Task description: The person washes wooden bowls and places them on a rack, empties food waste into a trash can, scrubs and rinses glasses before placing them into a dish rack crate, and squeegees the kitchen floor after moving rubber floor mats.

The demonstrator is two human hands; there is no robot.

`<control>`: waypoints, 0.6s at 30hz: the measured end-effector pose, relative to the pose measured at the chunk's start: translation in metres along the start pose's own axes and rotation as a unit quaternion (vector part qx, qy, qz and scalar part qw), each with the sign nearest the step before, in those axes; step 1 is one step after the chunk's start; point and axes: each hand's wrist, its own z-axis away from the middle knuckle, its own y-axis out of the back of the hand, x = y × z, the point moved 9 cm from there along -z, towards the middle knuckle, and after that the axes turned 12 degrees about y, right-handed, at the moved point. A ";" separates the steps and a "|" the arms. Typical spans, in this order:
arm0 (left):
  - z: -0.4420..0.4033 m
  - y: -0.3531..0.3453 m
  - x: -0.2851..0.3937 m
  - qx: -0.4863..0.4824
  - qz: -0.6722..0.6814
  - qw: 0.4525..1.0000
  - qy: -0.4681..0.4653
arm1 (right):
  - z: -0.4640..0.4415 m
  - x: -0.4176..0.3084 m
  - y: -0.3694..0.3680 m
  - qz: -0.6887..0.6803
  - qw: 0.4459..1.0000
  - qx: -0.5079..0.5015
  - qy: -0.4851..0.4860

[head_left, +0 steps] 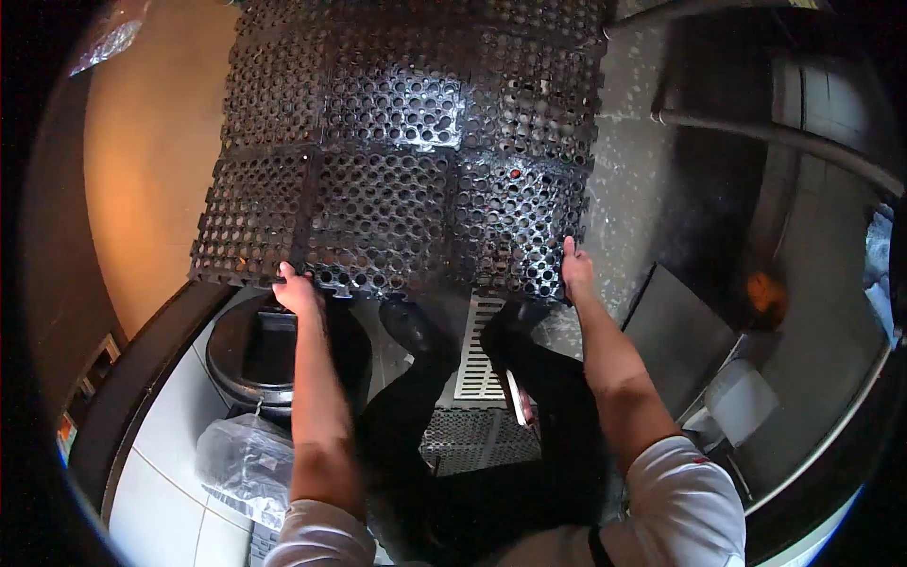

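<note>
A large black rubber mat (pixel 383 194) with rows of round holes, wet and shiny in places, stretches away from me in the upper middle. My left hand (pixel 297 288) grips its near edge toward the left, thumb on top. At the near right corner, my right hand (pixel 576 269) is closed on the mat's side edge, thumb up. The fingers under the mat are hidden. A small red bit (pixel 515 174) lies on the mat near its right side.
A black lidded bin (pixel 250 364) and a clear plastic bag (pixel 248 463) are at the left. Between my shoes lies a floor drain grate (pixel 480 354). Another perforated mat (pixel 482 439) is below me. Pipes (pixel 789 137) and a white container (pixel 742 402) are at the right.
</note>
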 end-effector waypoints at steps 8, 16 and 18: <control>-0.146 -0.007 -0.105 -0.033 -0.132 0.971 0.194 | 0.018 -0.030 -0.048 -0.189 0.981 -0.026 0.043; 0.024 -0.021 -0.002 -0.033 -0.358 0.930 -0.074 | 0.038 -0.014 -0.036 0.065 0.983 0.109 0.133; 0.051 -0.015 -0.009 -0.048 -0.383 0.916 -0.106 | 0.079 -0.045 -0.019 -0.044 0.991 0.044 0.117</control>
